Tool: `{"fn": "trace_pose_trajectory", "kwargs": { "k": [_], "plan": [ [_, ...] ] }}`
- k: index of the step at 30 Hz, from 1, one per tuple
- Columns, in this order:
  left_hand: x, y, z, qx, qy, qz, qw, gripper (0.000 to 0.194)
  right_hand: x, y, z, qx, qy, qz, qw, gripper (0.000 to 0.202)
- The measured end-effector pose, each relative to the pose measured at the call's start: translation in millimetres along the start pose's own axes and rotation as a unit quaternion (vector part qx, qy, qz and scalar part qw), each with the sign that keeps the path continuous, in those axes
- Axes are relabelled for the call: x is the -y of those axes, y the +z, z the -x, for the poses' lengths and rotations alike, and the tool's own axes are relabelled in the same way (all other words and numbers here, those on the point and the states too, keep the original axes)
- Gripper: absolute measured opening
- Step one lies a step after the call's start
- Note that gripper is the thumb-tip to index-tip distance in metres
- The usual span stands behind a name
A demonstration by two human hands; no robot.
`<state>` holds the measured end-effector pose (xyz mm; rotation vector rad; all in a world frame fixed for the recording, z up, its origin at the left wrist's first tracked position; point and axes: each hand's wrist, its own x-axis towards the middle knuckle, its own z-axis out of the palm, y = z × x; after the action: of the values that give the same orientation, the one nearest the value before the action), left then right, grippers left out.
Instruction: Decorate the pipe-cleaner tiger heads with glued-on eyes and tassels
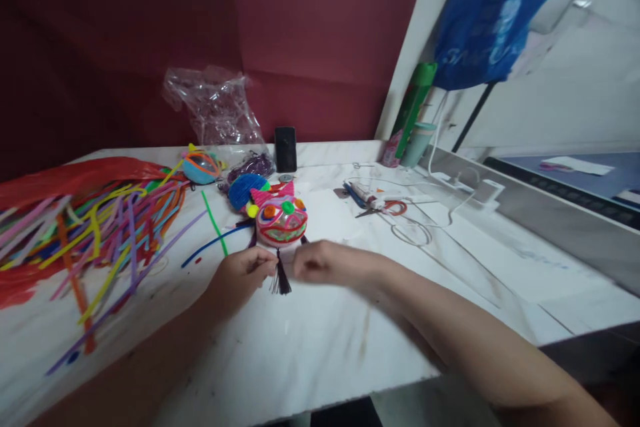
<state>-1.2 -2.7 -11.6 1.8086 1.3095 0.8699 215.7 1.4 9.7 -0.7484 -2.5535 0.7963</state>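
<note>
A small decorated animal head (283, 221), pink and red with orange and green pom-poms, stands on the white table. A blue coiled disc (247, 191) sits just behind it. A dark tassel (283, 279) hangs down below the head's front edge. My left hand (253, 268) is closed at the tassel's left side, thumb and finger pinched on its strands. Just right of the tassel, my right hand (317, 263) is curled closed and slightly blurred; whatever its fingers hold is hidden.
Many coloured pipe cleaners (115, 227) spread over a red bag at left. A clear plastic bag (215, 107) and a black phone (285, 149) stand at the back. Scissors (369, 211), a glue gun (361, 193) and white cables lie right, near a power strip (487, 193).
</note>
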Motion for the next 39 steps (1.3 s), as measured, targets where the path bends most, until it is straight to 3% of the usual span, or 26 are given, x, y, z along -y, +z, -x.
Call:
{"fn": "trace_pose_trajectory", "kwargs": {
  "k": [1,3,5,7,12,17,20,25,31,34,39],
  "plan": [
    [0,-0.9,1,-0.023,0.022,-0.014,0.999,0.016,-9,-10,2,-0.052,0.072,0.032,0.996,0.015],
    [0,-3.1,1,-0.092,0.090,-0.052,0.990,0.015,-27,-28,5,-0.148,0.229,0.139,0.952,0.017],
    [-1,-5.7,0,-0.159,0.162,-0.093,0.970,0.017,-45,-37,8,-0.182,0.278,0.180,0.926,0.018],
    [-5,-8.0,-4,-0.188,0.208,-0.126,0.952,0.023,-60,-38,8,-0.189,0.290,0.196,0.917,0.019],
    [-32,-8.9,-30,-0.178,0.250,-0.214,0.927,0.041,-75,-27,7,-0.165,0.306,0.198,0.916,0.017],
    [-47,-1.7,-62,-0.110,0.177,-0.314,0.926,0.069,-76,-33,10,-0.159,0.312,0.171,0.921,0.021],
    [-39,-0.4,-65,-0.074,0.167,-0.328,0.927,0.071,-77,-41,11,-0.182,0.316,0.174,0.915,0.024],
    [-11,-9.1,-48,-0.115,0.192,-0.303,0.926,0.075,-80,-50,11,-0.226,0.343,0.210,0.887,0.025],
    [15,-7.1,-43,-0.177,0.230,-0.249,0.924,0.071,-95,-82,34,-0.273,0.454,0.302,0.793,0.033],
    [19,-1.0,-41,-0.205,0.243,-0.210,0.924,0.065,-108,-100,57,-0.243,0.488,0.339,0.766,0.033],
    [21,2.6,-35,-0.212,0.273,-0.223,0.911,0.067,-129,-113,82,-0.123,0.468,0.374,0.791,0.028]
  ]
}}
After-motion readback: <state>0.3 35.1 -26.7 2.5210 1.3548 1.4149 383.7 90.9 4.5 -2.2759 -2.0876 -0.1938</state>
